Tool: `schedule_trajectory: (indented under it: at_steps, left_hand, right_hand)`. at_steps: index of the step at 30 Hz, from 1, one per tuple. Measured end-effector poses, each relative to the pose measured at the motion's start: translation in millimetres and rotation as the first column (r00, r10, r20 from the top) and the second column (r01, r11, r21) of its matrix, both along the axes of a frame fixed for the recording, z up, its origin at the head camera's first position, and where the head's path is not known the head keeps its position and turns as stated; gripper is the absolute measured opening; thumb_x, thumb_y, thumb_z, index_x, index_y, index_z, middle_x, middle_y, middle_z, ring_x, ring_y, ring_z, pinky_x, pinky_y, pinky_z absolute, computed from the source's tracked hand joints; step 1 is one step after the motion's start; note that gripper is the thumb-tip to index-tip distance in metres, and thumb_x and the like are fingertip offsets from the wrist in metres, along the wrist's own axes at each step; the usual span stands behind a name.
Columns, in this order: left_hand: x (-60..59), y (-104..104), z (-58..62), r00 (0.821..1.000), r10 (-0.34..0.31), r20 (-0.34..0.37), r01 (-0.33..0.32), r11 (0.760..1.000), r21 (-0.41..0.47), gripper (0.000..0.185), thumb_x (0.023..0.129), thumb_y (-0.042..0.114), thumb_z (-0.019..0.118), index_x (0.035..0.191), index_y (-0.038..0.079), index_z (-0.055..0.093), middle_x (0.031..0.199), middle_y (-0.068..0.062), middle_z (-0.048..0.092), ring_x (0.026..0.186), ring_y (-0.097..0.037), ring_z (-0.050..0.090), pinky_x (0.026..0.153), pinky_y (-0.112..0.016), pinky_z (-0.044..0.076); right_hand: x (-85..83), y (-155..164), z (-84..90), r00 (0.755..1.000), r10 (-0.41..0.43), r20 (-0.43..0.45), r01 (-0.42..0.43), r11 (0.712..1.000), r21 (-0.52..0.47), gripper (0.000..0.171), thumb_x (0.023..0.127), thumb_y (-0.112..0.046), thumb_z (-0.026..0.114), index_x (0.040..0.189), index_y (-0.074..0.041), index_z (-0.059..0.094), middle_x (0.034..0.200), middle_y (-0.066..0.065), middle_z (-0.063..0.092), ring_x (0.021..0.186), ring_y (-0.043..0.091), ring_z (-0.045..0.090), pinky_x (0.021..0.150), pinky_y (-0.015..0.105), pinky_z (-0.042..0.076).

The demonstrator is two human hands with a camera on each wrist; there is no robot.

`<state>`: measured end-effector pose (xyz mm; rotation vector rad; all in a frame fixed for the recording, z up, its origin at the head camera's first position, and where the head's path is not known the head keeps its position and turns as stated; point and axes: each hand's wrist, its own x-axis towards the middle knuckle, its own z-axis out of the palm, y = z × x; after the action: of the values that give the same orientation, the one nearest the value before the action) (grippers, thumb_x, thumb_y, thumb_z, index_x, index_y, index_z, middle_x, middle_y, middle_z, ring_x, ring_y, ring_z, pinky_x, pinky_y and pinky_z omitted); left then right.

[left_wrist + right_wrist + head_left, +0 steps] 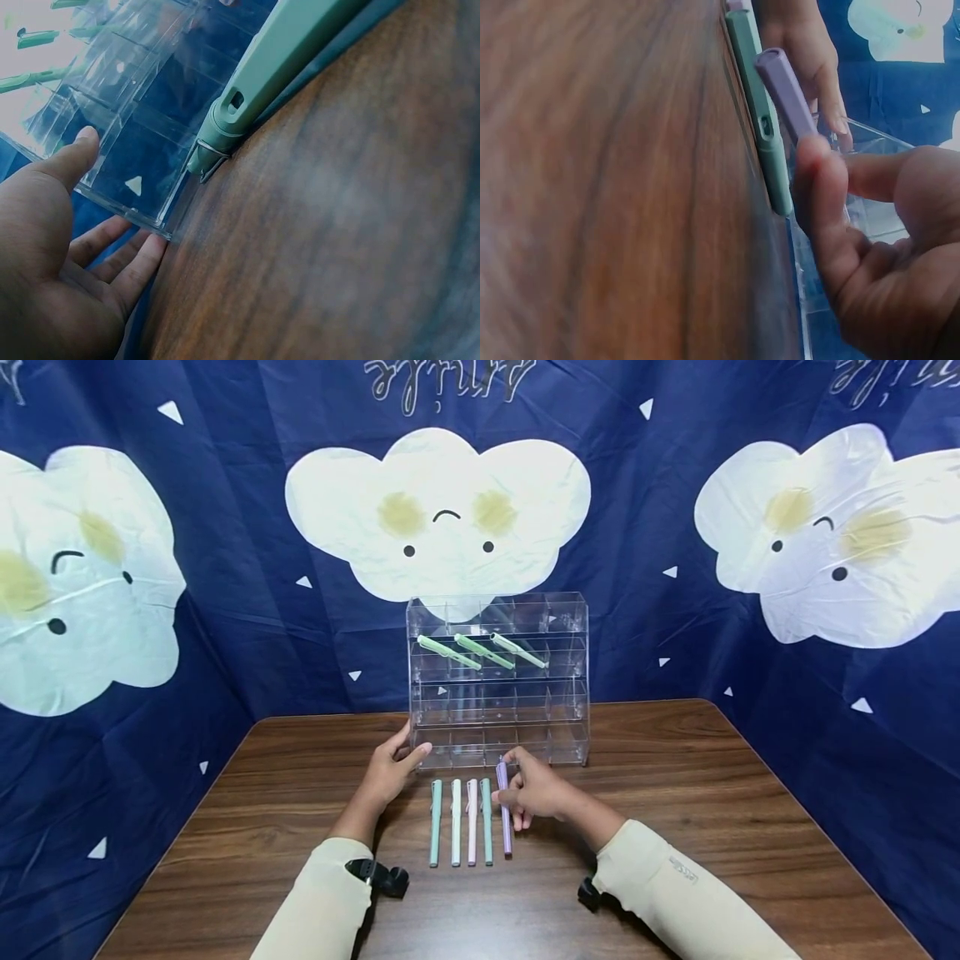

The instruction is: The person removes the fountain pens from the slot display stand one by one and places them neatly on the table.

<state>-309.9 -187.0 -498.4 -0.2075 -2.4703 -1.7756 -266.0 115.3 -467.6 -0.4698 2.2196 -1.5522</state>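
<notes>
From where I stand, the right hand (534, 792) has a purple pen (506, 822) pinched between thumb and fingers, out in front of the clear rack (498, 724) that stands towards the far edge of the wooden table (300, 827). The pen points roughly towards that far edge, and in the right wrist view its free end looks tipped up off the wood. Left of it, side by side, lie a teal pen (487, 827), a pink pen (472, 827), a white pen (456, 827) and another teal pen (435, 827), well in from the table's left edge. The left hand (388, 772) grasps the rack's lower corner on the side towards the table's left edge, thumb in front and fingers behind. I'd judge the purple pen light and stiff, a slim plastic barrel that won't bend or bruise; its smooth surface could slip or swivel if held by one tip. The pinch sits on the half nearer the rack, and I'd call that sound enough, though closer to the middle should balance better, and the lower end stays free either way. The rack looks rigid but light and apt to skid or scratch, so the side wall is a sensible place to steady it. Three green pens (483, 652) slant across one of its upper tiers.
</notes>
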Motion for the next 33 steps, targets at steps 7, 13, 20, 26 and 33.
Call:
schedule_trajectory:
  at_steps: [7, 13, 20, 26, 33]
  left_hand:
    - [-0.2, -1, -1.6, 1.0, -0.003, 0.017, 0.003, 1.0, 0.005, 0.078, 0.107, 0.038, 0.073, 0.173, 0.028, 0.033, 0.167, -0.024, 0.05, 0.149, -0.044, 0.056, 0.112, -0.056, 0.056]
    - [-0.3, 0, -1.6, 1.0, 0.006, 0.002, -0.006, 1.0, 0.007, 0.077, 0.106, 0.034, 0.075, 0.172, 0.028, 0.035, 0.165, -0.024, 0.052, 0.147, -0.044, 0.058, 0.109, -0.052, 0.059]
    - [-1.9, 0, -1.7, 1.0, 0.006, 0.009, -0.007, 1.0, 0.01, 0.077, 0.106, 0.035, 0.075, 0.172, 0.029, 0.035, 0.165, -0.024, 0.052, 0.148, -0.044, 0.058, 0.107, -0.047, 0.06]
    - [-1.5, 0, -1.9, 1.0, 0.015, 0.009, -0.015, 1.0, 0.009, 0.077, 0.106, 0.034, 0.075, 0.172, 0.029, 0.036, 0.166, -0.023, 0.051, 0.148, -0.044, 0.058, 0.107, -0.05, 0.06]
    - [-1.3, 0, -2.0, 1.0, 0.012, 0.004, -0.012, 1.0, 0.007, 0.076, 0.106, 0.033, 0.075, 0.172, 0.03, 0.036, 0.168, -0.022, 0.05, 0.149, -0.044, 0.057, 0.11, -0.053, 0.058]
  right_hand:
    - [0.6, -2, -8.7, 1.0, 0.004, -0.026, -0.003, 0.999, 0.038, 0.05, 0.101, -0.003, 0.075, 0.137, 0.002, 0.04, 0.066, 0.002, 0.059, 0.042, 0.011, 0.05, 0.041, 0.023, 0.042]
    - [2.7, -4, -14.8, 0.999, -0.019, -0.045, 0.022, 0.998, 0.062, 0.05, 0.099, -0.001, 0.076, 0.136, 0.004, 0.043, 0.063, 0.001, 0.057, 0.04, 0.008, 0.044, 0.04, 0.022, 0.041]
    - [7.0, -8, -15.5, 0.998, -0.051, -0.036, 0.054, 0.997, 0.061, 0.045, 0.097, 0.001, 0.076, 0.131, 0.006, 0.047, 0.059, 0.002, 0.056, 0.036, 0.007, 0.042, 0.037, 0.022, 0.04]
    - [5.6, -9, -19.1, 0.999, -0.052, -0.007, 0.052, 0.997, 0.051, 0.044, 0.098, 0.001, 0.074, 0.132, 0.007, 0.046, 0.059, 0.003, 0.058, 0.035, 0.007, 0.046, 0.037, 0.022, 0.042]
    - [4.2, -9, -19.3, 0.998, -0.053, 0.026, 0.053, 0.998, 0.027, 0.049, 0.1, -0.001, 0.074, 0.138, 0.009, 0.045, 0.061, 0.005, 0.06, 0.036, 0.009, 0.049, 0.038, 0.024, 0.044]
